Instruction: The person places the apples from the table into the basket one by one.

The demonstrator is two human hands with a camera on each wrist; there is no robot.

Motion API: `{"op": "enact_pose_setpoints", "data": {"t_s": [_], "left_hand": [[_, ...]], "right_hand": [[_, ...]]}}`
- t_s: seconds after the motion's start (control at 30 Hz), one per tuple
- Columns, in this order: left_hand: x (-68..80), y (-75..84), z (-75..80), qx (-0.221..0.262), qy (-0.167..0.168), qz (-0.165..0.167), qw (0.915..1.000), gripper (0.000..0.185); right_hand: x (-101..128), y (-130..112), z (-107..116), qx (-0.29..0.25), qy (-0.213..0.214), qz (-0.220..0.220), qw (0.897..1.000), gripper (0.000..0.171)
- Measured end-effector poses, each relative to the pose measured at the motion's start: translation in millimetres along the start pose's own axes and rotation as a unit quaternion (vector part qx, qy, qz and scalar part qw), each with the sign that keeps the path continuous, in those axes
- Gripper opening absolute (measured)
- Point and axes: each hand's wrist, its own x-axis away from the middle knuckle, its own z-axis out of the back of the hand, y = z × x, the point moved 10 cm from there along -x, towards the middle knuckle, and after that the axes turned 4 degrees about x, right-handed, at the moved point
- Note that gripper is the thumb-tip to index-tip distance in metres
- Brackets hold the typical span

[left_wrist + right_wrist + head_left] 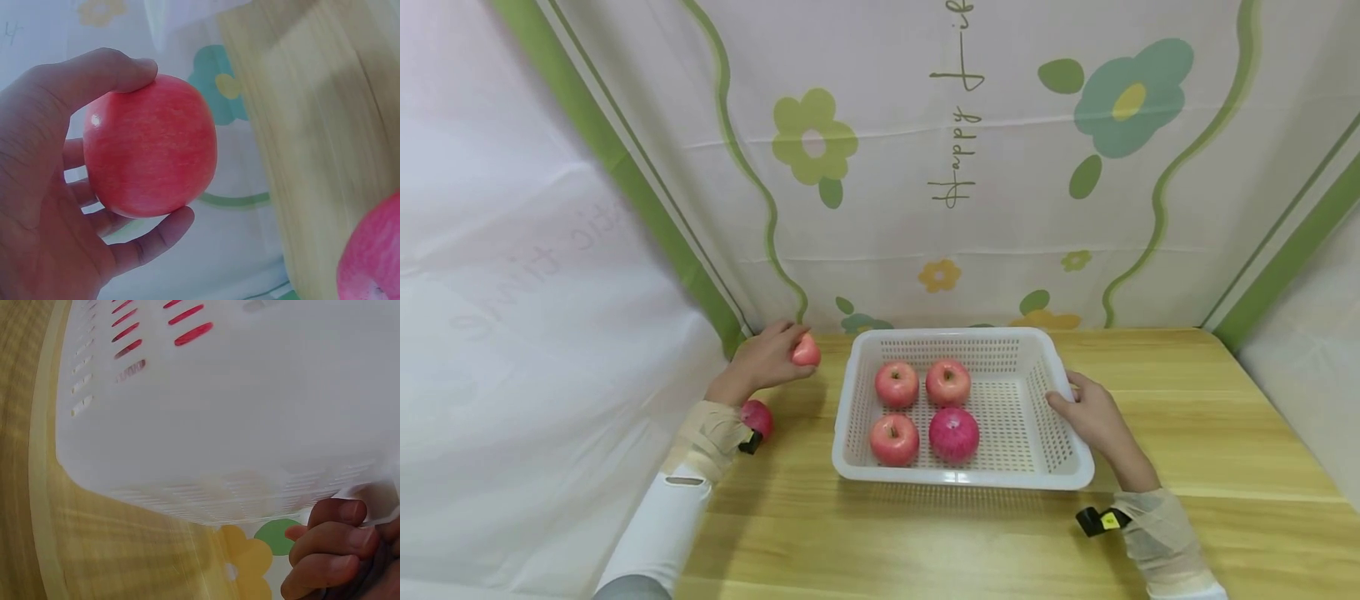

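Thumb across one side and fingers curled round the other, a person's left grip [767, 358] grasps a red apple [807, 351] to the left of a white basket [964, 477], a hold that leaves most of the smooth skin exposed yet likely keeps it from rolling out. The right grip [1094, 415] is clenched on the basket's right end, thumb over the rim and fingers curled outside, probably to steady the container.

Inside, three apples [897, 384] and a magenta round fruit [954, 435] stand upright toward the left, the side nearer the laden hand; the perforated walls would keep such round pieces from straying. A second magenta fruit [757, 417], partly hidden by the left wrist, sits on the wood-grain worktop [925, 542], outside the basket. Behind hangs a flower-printed fabric [880, 217], closing off the worktop's far edge.
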Motion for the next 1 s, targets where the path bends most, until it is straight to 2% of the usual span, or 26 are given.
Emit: {"op": "enact_pose_setpoints", "data": {"t_s": [0.43, 0.77, 1.0], "left_hand": [[-0.2, 14.4, 3.4, 0.016, -0.015, 0.001, 0.9998, 0.079], [-2.5, 37.1, 6.0, 0.039, -0.023, -0.042, 0.9981, 0.076], [-4.8, 44.0, 4.6, 0.033, -0.023, -0.056, 0.9976, 0.077]], "right_hand": [[0.9, -3.4, 0.0, 0.003, -0.001, 0.0, 1.0, 0.071], [2.1, -5.2, 0.0, 0.003, -0.003, 0.002, 1.0, 0.071], [2.4, -4.5, -0.7, 0.001, -0.004, -0.004, 1.0, 0.071]]}}
